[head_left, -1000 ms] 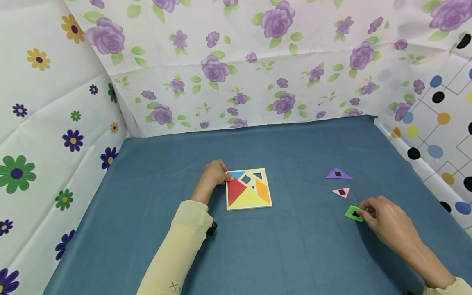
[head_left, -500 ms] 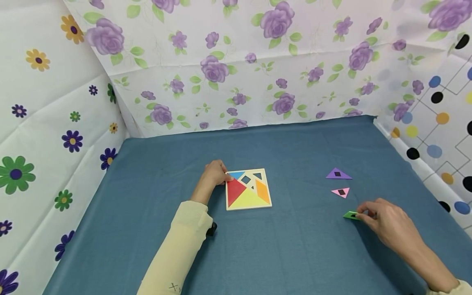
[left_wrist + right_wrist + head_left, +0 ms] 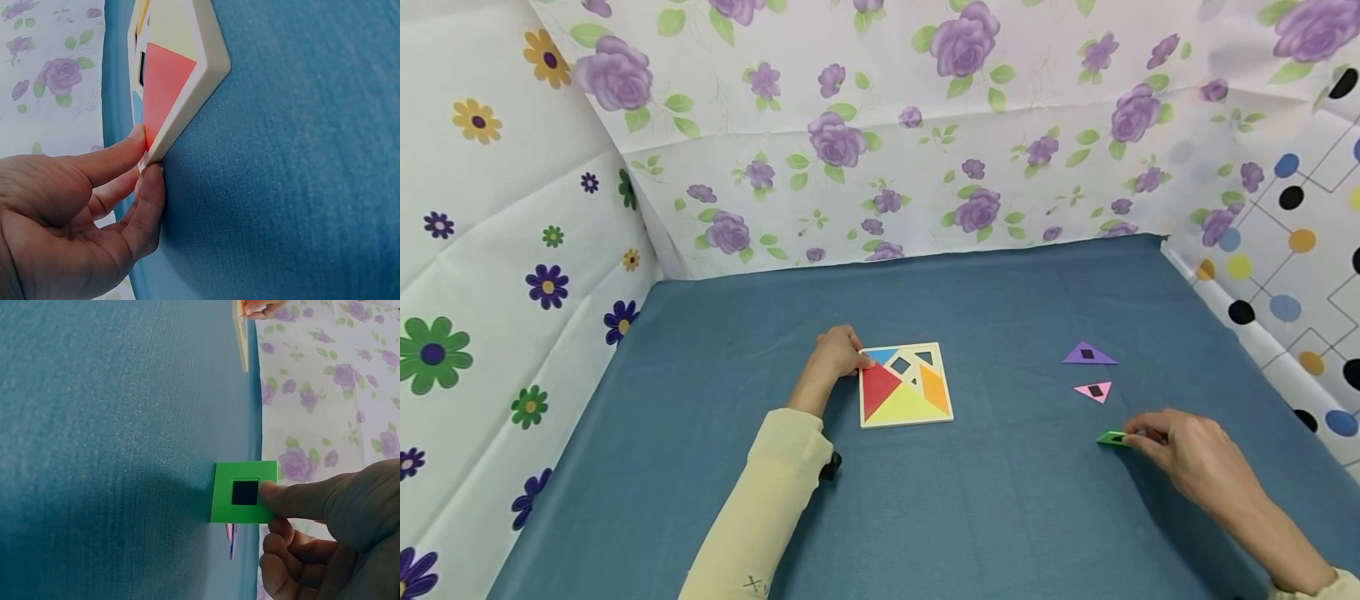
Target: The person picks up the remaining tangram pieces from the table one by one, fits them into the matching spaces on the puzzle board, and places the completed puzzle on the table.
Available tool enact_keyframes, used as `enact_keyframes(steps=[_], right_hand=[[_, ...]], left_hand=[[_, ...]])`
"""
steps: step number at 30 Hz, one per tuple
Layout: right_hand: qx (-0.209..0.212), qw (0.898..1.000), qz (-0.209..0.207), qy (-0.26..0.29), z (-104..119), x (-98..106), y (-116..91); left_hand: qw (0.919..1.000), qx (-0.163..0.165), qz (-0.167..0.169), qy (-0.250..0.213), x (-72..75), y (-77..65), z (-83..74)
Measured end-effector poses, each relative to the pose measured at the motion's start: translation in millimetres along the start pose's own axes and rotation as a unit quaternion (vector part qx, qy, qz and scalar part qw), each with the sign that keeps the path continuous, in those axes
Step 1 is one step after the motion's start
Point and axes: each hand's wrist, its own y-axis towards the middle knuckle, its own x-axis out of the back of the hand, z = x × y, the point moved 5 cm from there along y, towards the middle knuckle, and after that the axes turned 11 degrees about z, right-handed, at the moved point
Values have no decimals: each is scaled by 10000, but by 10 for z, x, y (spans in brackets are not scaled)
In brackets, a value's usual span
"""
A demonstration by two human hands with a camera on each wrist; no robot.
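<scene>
My left hand (image 3: 835, 352) pinches the left edge of a square tangram board (image 3: 906, 421), thumb on top near its upper left corner. Blue, red (image 3: 165, 87), yellow and orange pieces lie in the board, and several pale areas with dark cutouts show beside them. At the right, my right hand (image 3: 1191, 450) pinches a green square piece (image 3: 224, 494) between thumb and fingers. This piece is tilted, and a dark square shows at its middle. Beyond that hand lie a purple triangle (image 3: 1088, 354) and a smaller pink triangle (image 3: 1094, 391), each with a dark square.
A blue cloth (image 3: 1000, 517) covers the table. Flowered sheets (image 3: 850, 200) stand behind and at the left, and a dotted sheet (image 3: 1285, 275) stands at the right. A black object (image 3: 831, 465) shows by the left cuff.
My right hand has tipped the green square from nearly flat to a steep tilt, mostly in the first half second. The left hand and board have stayed in place.
</scene>
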Motion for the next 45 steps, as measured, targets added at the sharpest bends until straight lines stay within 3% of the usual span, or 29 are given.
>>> enact_keyframes(steps=[15,45], right_hand=[[-161,9998,150,-11,7,-6,10],[266,9995,9,161,103,26,1]], left_hand=[[10000,-57,-14,2,5,5,-2],[10000,-47,-13,-69,-2,5,4]])
